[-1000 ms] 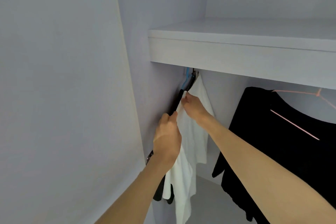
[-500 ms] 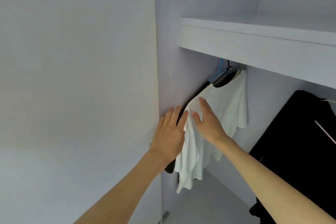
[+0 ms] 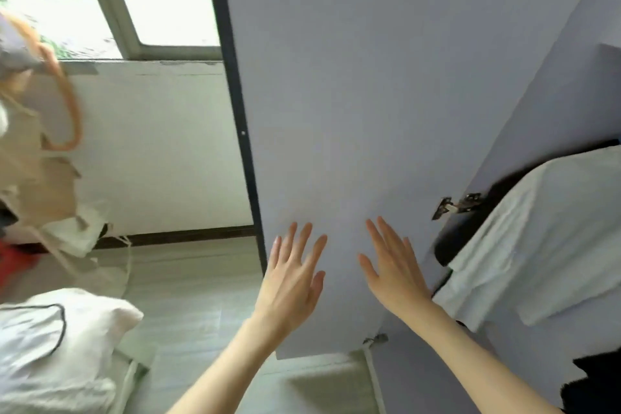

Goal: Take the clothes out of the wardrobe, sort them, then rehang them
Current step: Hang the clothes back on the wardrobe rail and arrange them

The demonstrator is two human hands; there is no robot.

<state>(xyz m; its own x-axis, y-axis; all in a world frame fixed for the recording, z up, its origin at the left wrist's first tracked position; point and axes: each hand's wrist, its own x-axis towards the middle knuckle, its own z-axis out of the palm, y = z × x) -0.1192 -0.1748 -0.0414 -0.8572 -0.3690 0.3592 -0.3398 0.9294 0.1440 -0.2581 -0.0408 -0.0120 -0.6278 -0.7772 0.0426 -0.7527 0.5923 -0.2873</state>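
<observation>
A: Both hands are empty. The left hand (image 3: 291,276) and the right hand (image 3: 391,270) are held flat with the fingers spread, side by side in front of the lilac wardrobe door (image 3: 386,94). I cannot tell if the palms touch the panel or only hang close to it.

B: Why are they so, in your opinion?

A: I think they are between two garments. Nothing is gripped, so they are free for the next piece.

B: And going from the left, what do we see?

A: At the far left hangs a beige cloth bag (image 3: 37,171) with an orange strap (image 3: 69,104), cut by the edge, and something red under it that I cannot name. Below lies white fabric with dark piping (image 3: 50,346), blurred; it may be bedding or a garment. Behind is a window (image 3: 134,0).

B: Where are the clothes of the task?

A: At the right, inside the wardrobe, beside the door hinge (image 3: 457,206). A white T-shirt (image 3: 537,239) hangs in front of a black garment (image 3: 467,232), which it mostly hides. Their hangers and the rail are out of view. Another black piece (image 3: 594,383) shows in the bottom right corner, cut off.
</observation>
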